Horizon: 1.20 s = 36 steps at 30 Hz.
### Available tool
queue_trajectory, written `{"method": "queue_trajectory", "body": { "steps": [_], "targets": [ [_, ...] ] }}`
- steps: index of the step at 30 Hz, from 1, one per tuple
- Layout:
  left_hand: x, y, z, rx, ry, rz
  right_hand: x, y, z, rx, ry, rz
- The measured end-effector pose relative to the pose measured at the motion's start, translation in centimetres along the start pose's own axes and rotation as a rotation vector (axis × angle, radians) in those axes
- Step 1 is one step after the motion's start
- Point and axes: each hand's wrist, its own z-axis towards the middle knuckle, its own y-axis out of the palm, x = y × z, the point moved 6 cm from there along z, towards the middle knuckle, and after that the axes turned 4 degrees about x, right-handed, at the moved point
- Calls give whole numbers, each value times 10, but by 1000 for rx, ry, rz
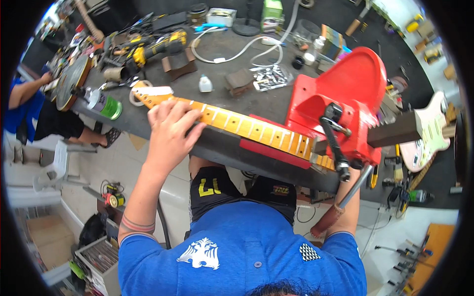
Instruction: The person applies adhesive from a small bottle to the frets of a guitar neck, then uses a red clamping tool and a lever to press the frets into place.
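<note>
I note a clear bag [270, 77] at upper centre, containing small metal parts, on the tabletop [257, 105]. The guitar neck [255, 131] lies across mid-frame, beneath the bent, slightly spread fingers of the left hand [170, 129] near the headstock [143, 93]; grip undetermined. The right hand's fingers, hidden behind the red vise [348, 81], cannot be assessed.

Yellow drill [160, 47], looped white cable [217, 60], green container [111, 107]

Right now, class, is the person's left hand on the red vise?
No, the left hand rests over the guitar neck, apart from the red vise.
</note>
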Motion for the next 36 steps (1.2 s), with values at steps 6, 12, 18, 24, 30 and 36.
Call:
{"method": "queue_trajectory", "body": {
  "steps": [6, 12, 18, 24, 30, 36],
  "targets": [
    [29, -20, 16, 95, 48, -110, -13, 12, 2, 7, -30, 57],
    [121, -66, 59, 523, 378, -805, -21, 24, 2, 36, -42, 126],
    [160, -60, 89, 390, 447, -1058, -1, 21, 5, 164, 87, 488],
    [169, -45, 94, 258, 397, -1070, -14, 2, 7, 235, -124, 53],
    [170, -35, 100, 337, 398, -1246, -33, -34, -22, 196, 141, 86],
    [170, -37, 114, 236, 368, -1349, -142, -83, -153, -161, 298, 844]
  ]
}}
